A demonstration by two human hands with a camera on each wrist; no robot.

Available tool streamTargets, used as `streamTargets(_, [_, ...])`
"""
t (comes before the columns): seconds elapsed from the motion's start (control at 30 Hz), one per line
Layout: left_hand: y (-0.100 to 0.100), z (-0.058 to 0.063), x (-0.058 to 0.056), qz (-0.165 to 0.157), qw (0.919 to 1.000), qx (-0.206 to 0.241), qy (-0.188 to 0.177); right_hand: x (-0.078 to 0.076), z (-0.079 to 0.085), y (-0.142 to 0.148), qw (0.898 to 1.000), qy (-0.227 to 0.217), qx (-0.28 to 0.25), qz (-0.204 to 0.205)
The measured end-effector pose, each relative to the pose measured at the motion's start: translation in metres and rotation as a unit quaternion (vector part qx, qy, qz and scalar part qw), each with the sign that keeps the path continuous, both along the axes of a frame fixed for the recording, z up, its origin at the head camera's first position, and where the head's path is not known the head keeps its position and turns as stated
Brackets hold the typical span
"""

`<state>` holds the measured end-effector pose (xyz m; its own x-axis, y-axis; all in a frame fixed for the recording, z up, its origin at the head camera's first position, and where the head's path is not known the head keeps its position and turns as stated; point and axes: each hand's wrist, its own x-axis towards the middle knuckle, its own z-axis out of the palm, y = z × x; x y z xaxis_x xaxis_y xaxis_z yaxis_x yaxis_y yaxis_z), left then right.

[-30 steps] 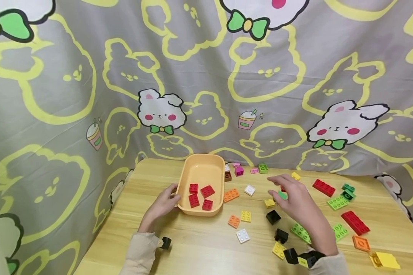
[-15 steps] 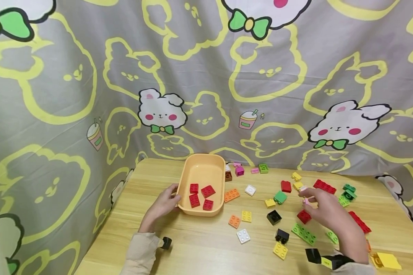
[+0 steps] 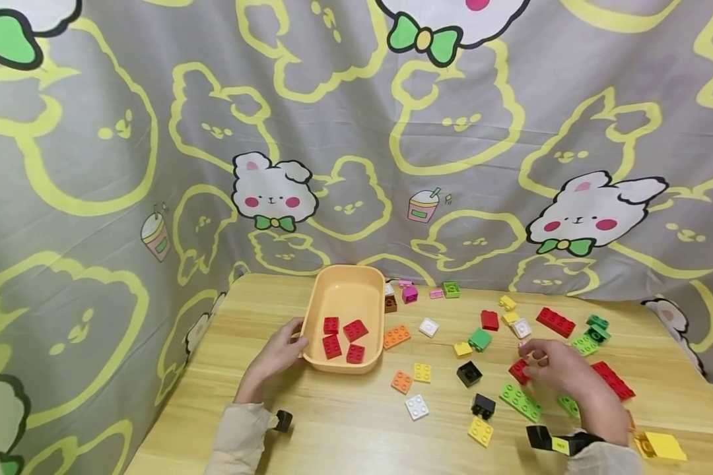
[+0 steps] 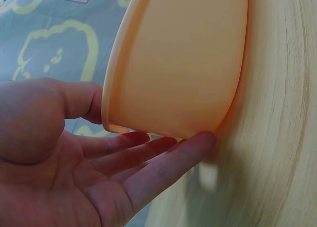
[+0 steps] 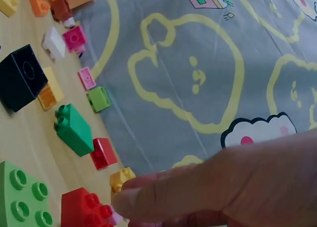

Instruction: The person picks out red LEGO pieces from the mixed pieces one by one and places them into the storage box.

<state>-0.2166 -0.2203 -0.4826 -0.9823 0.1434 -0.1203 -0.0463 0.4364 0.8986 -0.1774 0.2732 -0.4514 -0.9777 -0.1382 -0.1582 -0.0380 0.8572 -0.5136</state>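
A peach plastic tray's rim (image 3: 341, 367) was gripped by the left hand (image 3: 282, 349), the bent right hand's (image 3: 561, 371) hold on a distant red plastic brick (image 3: 517, 371) unclear.

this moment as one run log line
left grip: holds tray | right grip: at red brick, contact unclear | tray: four red bricks inside

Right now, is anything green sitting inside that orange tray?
No, the orange tray holds only four red bricks.
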Motion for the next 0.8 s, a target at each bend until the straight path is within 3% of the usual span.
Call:
streamTargets(0.27, [0.000, 0.001, 0.000, 0.003, 1.0000, -0.004, 0.000, -0.005, -0.010, 0.000, 1.000, -0.019, 0.008, -0.008])
streamTargets(0.8, [0.001, 0.002, 0.000, -0.001, 1.0000, -0.005, 0.000, -0.007, -0.018, -0.004, 1.000, -0.013, 0.003, -0.008])
